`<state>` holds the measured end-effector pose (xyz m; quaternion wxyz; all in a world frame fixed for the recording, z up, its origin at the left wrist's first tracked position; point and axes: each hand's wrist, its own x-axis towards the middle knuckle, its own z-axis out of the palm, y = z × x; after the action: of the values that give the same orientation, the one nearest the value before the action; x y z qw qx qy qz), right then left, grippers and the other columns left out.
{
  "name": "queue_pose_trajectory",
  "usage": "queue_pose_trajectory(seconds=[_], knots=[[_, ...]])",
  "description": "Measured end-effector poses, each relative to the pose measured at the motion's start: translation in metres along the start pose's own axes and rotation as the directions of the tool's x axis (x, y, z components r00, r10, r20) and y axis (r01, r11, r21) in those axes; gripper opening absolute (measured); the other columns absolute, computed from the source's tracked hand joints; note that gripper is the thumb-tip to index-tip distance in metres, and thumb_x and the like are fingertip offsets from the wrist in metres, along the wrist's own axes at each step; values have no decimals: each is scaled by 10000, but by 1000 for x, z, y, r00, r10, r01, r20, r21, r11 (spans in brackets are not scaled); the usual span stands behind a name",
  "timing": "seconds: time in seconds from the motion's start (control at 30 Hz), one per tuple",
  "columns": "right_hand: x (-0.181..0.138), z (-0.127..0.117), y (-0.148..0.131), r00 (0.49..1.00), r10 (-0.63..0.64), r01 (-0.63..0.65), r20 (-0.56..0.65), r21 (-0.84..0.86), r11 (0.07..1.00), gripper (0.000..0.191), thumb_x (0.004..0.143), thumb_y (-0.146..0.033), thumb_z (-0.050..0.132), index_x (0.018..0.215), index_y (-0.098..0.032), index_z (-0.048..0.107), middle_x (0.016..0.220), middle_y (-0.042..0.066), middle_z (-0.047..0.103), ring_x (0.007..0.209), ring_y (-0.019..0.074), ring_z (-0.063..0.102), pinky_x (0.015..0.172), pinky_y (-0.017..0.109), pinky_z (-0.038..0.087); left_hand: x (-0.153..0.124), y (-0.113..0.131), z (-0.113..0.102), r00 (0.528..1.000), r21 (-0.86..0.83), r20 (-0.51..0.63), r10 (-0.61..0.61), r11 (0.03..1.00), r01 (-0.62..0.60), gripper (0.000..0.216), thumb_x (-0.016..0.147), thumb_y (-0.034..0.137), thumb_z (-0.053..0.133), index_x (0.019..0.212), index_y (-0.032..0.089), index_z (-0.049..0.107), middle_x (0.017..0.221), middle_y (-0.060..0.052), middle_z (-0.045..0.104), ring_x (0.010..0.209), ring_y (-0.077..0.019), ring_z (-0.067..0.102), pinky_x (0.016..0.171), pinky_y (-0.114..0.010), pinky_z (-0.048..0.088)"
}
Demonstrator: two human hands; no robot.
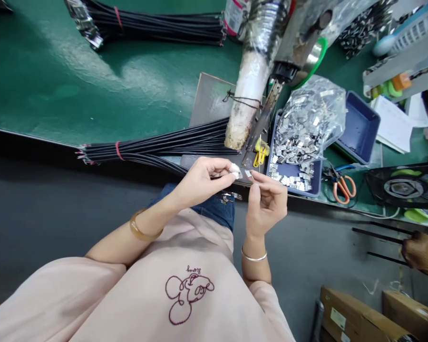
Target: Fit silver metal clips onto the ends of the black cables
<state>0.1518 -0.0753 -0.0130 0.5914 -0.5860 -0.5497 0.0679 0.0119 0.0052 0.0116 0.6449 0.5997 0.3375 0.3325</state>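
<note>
My left hand (209, 180) is pinched closed, with a white covering (234, 169) on one fingertip. A small shiny bit shows at its tips, but what they grip is mostly hidden. Black cables (164, 163) run from the left and pass behind this hand. Just to the right, my right hand (266, 202) pinches a small metal connector shell (248, 174) between thumb and forefinger. The fingertips of both hands are close together, apart by a small gap. Below them hang several metal connectors (230, 196) near the table edge.
A machine's white wrapped tube (248, 90) stands over a grey plate (209, 97). Yellow snips (260, 154) lie beside a blue tray (316, 185) of metal shells. Farther right are orange-handled pliers (344, 188) and a black fan (406, 185). Another cable bundle (157, 26) lies at the back.
</note>
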Motion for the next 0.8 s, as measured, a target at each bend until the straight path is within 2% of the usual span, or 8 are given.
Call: queue_pose_trajectory(seconds=[0.1, 0.23, 0.33, 0.43, 0.53, 0.63, 0.8], knots=[[0, 0, 2, 998, 8, -6, 62, -29, 1000, 68, 892, -169, 635, 929, -214, 600, 1058, 55, 745, 987, 191, 747, 843, 388, 659, 0, 0, -1, 1000, -14, -25, -5, 1000, 5, 162, 793, 247, 645, 695, 119, 669, 573, 30, 491, 530, -63, 381, 504, -196, 312], [0, 2, 4, 987, -135, 145, 88, -125, 981, 134, 863, -110, 644, 924, -222, 601, 1086, 51, 753, 976, 175, 753, 839, 355, 659, 1, 0, 0, 998, -44, -57, -17, 999, 14, 154, 780, 243, 655, 700, 115, 680, 597, 18, 535, 554, -67, 416, 522, -192, 349], [1, 4, 5, 963, -252, 265, 90, -196, 944, 169, 847, -85, 645, 916, -227, 587, 1094, 51, 764, 957, 169, 761, 813, 323, 661, 2, 0, 1, 997, -44, -76, -20, 999, 16, 169, 777, 243, 656, 667, 116, 661, 583, 22, 513, 552, -67, 404, 519, -195, 336], [2, 6, 6, 949, -306, 317, 81, -242, 917, 168, 849, -93, 644, 913, -232, 575, 1074, 42, 773, 942, 169, 767, 776, 303, 661, 3, -1, 3, 995, -19, -101, -10, 1000, 8, 186, 779, 236, 644, 633, 121, 642, 561, 28, 476, 543, -68, 379, 514, -205, 304], [2, 6, 8, 954, -290, 299, 70, -221, 928, 159, 865, -103, 632, 934, -233, 572, 1109, 45, 765, 948, 170, 769, 772, 309, 669, 3, -3, 5, 992, 12, -123, -8, 1000, 9, 183, 778, 219, 626, 624, 121, 639, 558, 28, 456, 536, -66, 346, 507, -215, 261], [2, 6, 9, 975, -209, 218, 71, -169, 961, 132, 886, -115, 613, 944, -229, 580, 1209, 63, 737, 973, 179, 767, 789, 337, 679, 4, -4, 6, 991, 25, -133, -12, 1000, 15, 170, 774, 211, 621, 631, 120, 641, 550, 35, 428, 533, -63, 314, 504, -219, 230], [7, 6, 9, 985, -154, 166, 83, -173, 971, 113, 882, -122, 635, 935, -217, 605, 1170, 56, 755, 930, 167, 773, 801, 321, 673, 6, -4, 9, 985, 9, -171, -18, 1000, 20, 177, 778, 231, 627, 639, 123, 637, 557, 33, 432, 532, -62, 316, 503, -216, 244]])
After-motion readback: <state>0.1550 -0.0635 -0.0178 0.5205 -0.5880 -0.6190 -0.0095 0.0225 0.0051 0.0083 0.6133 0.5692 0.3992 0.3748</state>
